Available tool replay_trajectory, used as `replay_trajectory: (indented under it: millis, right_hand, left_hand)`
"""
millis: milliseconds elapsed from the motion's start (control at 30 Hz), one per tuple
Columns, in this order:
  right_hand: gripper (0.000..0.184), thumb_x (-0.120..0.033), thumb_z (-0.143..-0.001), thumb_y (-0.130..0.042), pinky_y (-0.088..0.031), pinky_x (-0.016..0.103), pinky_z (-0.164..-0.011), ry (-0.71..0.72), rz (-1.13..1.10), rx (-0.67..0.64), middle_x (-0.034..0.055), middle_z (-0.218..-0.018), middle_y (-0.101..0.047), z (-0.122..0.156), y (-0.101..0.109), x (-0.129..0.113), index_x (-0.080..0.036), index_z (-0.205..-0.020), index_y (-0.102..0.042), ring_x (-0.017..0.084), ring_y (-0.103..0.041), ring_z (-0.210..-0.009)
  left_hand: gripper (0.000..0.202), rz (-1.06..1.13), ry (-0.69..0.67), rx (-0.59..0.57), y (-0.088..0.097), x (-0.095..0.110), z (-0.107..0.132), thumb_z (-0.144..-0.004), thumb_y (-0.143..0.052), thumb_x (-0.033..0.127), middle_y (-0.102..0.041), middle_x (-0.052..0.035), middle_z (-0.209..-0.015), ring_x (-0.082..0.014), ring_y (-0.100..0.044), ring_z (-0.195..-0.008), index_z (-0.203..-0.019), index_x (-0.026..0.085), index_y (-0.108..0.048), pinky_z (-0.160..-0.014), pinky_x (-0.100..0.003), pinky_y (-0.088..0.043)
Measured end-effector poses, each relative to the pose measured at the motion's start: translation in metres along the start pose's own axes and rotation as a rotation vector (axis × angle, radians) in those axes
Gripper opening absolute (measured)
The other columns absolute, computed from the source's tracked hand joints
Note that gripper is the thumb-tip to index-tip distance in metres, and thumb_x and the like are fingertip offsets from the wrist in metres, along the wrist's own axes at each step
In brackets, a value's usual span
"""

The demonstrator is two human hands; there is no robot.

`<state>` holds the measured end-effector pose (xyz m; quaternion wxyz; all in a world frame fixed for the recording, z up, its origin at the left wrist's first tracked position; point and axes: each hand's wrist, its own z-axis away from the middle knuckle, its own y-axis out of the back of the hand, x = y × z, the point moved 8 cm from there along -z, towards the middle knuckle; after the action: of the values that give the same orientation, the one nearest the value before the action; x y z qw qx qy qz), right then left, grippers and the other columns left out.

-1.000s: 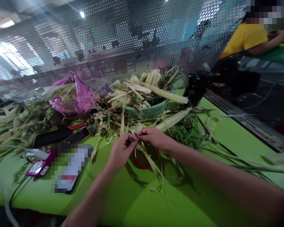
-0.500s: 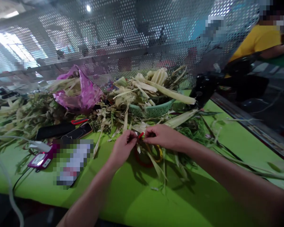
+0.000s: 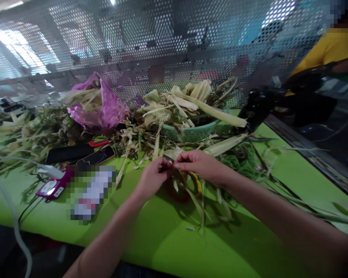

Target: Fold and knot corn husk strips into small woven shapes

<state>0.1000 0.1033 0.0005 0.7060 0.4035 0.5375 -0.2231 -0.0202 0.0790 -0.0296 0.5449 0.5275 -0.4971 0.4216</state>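
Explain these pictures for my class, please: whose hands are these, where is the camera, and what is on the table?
There is no machine here: one person works with a bare left hand and right hand. Every picture comes from a camera worn on that person's head, looking forward and down. On the green table stands a green basket piled with dry, pale leaves. Left of it are a shiny pink bag and a purple socket block. Both hands meet at something red, too small to name. Just below show a red ring and a yellow ring.
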Motion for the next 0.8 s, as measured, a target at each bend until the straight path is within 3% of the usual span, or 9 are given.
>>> replay_trajectory:
  millis: [400,600,800]
  right_hand:
    - [0.017,-0.032,-0.076,-0.061,-0.039,0.025,-0.062,0.046,0.101,0.028,0.0001,-0.066,-0.059,0.002,0.0,-0.006,-0.016,-0.074,-0.066,0.013,-0.05,-0.063]
    - [0.02,-0.035,-0.075,-0.061,-0.039,0.026,-0.061,0.025,0.116,0.082,0.001,-0.066,-0.06,0.002,0.012,-0.007,-0.016,-0.072,-0.066,0.014,-0.05,-0.062]
    - [0.021,-0.037,-0.075,-0.061,-0.038,0.025,-0.061,0.025,0.131,0.041,0.0012,-0.066,-0.06,0.003,0.009,-0.009,-0.016,-0.072,-0.066,0.013,-0.05,-0.062]
  left_hand:
    - [0.007,-0.044,0.012,-0.026,-0.002,-0.002,0.0,-0.072,-0.064,0.018,-0.062,0.0002,-0.07,-0.0111,-0.053,-0.063,-0.077,0.014,-0.06,-0.06,-0.024,-0.041]
    - [0.012,0.072,0.041,-0.02,0.0,-0.005,-0.001,-0.071,-0.065,0.017,-0.062,-0.0004,-0.074,-0.0117,-0.058,-0.069,-0.08,0.015,-0.056,-0.066,-0.025,-0.046]
    - [0.014,0.06,0.04,0.007,0.001,-0.005,-0.001,-0.071,-0.067,0.017,-0.06,0.0012,-0.07,-0.0105,-0.056,-0.064,-0.077,0.016,-0.054,-0.062,-0.023,-0.045]
